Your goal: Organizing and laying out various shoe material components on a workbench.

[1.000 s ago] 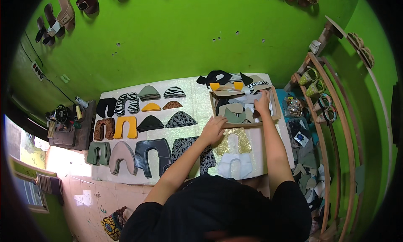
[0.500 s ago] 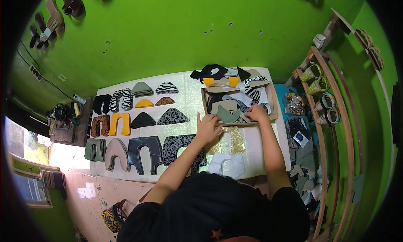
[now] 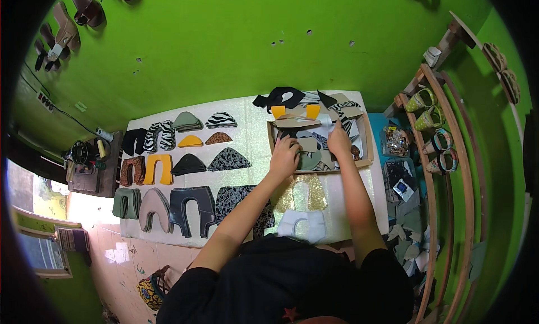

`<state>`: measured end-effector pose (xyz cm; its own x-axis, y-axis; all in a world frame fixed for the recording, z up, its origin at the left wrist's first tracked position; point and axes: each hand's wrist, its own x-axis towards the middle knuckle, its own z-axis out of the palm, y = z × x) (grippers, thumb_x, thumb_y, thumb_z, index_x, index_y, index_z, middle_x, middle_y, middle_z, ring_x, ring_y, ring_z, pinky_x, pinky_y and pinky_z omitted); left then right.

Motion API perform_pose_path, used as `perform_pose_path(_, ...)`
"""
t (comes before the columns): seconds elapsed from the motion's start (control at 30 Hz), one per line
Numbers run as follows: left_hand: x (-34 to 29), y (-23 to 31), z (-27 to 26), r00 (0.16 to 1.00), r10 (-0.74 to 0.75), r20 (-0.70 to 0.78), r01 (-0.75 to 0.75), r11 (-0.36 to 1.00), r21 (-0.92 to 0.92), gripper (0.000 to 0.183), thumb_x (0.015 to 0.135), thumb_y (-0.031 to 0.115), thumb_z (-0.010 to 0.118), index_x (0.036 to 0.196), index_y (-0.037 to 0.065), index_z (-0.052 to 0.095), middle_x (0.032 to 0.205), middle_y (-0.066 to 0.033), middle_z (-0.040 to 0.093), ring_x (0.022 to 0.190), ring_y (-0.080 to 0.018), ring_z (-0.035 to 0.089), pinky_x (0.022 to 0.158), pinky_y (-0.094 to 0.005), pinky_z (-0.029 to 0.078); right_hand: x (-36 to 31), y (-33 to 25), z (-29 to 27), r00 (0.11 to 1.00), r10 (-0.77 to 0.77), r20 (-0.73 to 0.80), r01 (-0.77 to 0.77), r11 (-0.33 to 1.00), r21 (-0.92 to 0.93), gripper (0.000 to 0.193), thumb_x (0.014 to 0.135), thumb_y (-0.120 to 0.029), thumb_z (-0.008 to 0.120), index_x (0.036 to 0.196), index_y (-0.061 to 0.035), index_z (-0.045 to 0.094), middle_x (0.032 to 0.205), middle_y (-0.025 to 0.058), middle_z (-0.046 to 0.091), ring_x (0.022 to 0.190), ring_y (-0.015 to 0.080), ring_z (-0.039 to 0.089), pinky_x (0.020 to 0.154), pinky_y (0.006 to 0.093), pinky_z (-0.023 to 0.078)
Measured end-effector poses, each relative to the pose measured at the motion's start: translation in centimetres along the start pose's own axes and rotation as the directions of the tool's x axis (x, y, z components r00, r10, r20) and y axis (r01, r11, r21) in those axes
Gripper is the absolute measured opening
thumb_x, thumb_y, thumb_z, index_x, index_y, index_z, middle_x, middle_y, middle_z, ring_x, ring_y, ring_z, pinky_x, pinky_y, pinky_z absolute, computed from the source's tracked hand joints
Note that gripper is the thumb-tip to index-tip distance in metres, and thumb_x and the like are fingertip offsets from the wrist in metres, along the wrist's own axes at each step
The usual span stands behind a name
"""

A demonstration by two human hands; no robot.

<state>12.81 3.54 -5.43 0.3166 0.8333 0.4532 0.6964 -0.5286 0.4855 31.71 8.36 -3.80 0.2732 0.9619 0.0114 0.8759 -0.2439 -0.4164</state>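
Observation:
A shallow cardboard box [image 3: 367, 137] at the right of the table holds a jumble of cut material scraps. My left hand [image 3: 286, 157] reaches over its near left wall, fingers apart on dark and tan scraps. Just right of that hand lies a sage green piece [image 3: 308, 160]. My right hand [image 3: 338, 142] is inside the box towards the right, its fingers closed by the white and zebra-striped scraps; whatever they pinch is too small to make out. A brown patterned scrap [image 3: 355, 151] shows beside the right wrist.
Stacked U-shaped pieces, such as yellow ones [image 3: 159, 169], and half-moon pieces, such as patterned ones [image 3: 229, 159], stand in rows at left. Gold glitter pieces [image 3: 314, 192] and white pieces [image 3: 301, 225] lie before the box. A wooden rack [image 3: 429, 183] with sandals stands at right.
My right hand has moved up and deeper into the box. My left hand has shifted from the near rim onto the scraps, and the green piece now lies lower.

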Motion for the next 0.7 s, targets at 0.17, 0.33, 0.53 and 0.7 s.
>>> perform_pose_path(0.17,0.0,-0.3,0.2,0.999,-0.028,0.034,0.031,0.996,-0.087,0.018,0.071,0.006,0.059,0.089,0.005,0.058,0.103,-0.0114,0.052,0.110,-0.0327,0.044,0.099,-0.0442,0.030,1.2,1.5,0.1,0.992,-0.119,-0.035,0.122,0.987,0.105,0.036,0.074,-0.015,0.060,0.106,0.0006,0.051,0.094,0.0169,0.059,0.088,0.0335,0.057,0.074,0.0411,0.046)
perform_pose_path(0.33,0.1,-0.3,0.2,1.000,-0.013,0.008,0.014,0.994,-0.109,0.015,0.071,0.005,0.059,0.085,0.004,0.059,0.099,-0.0113,0.054,0.107,-0.0328,0.046,0.097,-0.0431,0.032,1.3,0.1,0.7,0.985,-0.123,-0.122,0.133,0.988,0.078,0.035,0.071,-0.021,0.067,0.098,-0.0014,0.054,0.093,0.0163,0.057,0.087,0.0323,0.057,0.071,0.0400,0.048)
perform_pose_path(0.53,0.0,-0.5,0.1,1.000,0.010,0.014,-0.008,0.992,-0.128,0.012,0.072,0.005,0.057,0.084,0.004,0.059,0.098,-0.0100,0.054,0.105,-0.0307,0.046,0.095,-0.0409,0.035,1.4,-0.9,1.7,0.981,-0.034,-0.193,0.039,0.999,0.026,0.028,0.071,-0.023,0.068,0.088,-0.0027,0.058,0.091,0.0139,0.054,0.082,0.0332,0.057,0.067,0.0416,0.047)
perform_pose_path(0.7,-0.3,-0.4,0.0,1.000,0.010,0.008,-0.009,0.987,-0.160,0.010,0.073,0.005,0.057,0.083,0.004,0.059,0.098,-0.0101,0.054,0.102,-0.0294,0.047,0.091,-0.0381,0.038,0.0,-1.0,0.7,0.895,-0.137,-0.424,0.205,0.971,0.119,0.022,0.070,-0.018,0.066,0.083,-0.0020,0.060,0.092,0.0134,0.050,0.089,0.0329,0.049,0.076,0.0409,0.041)
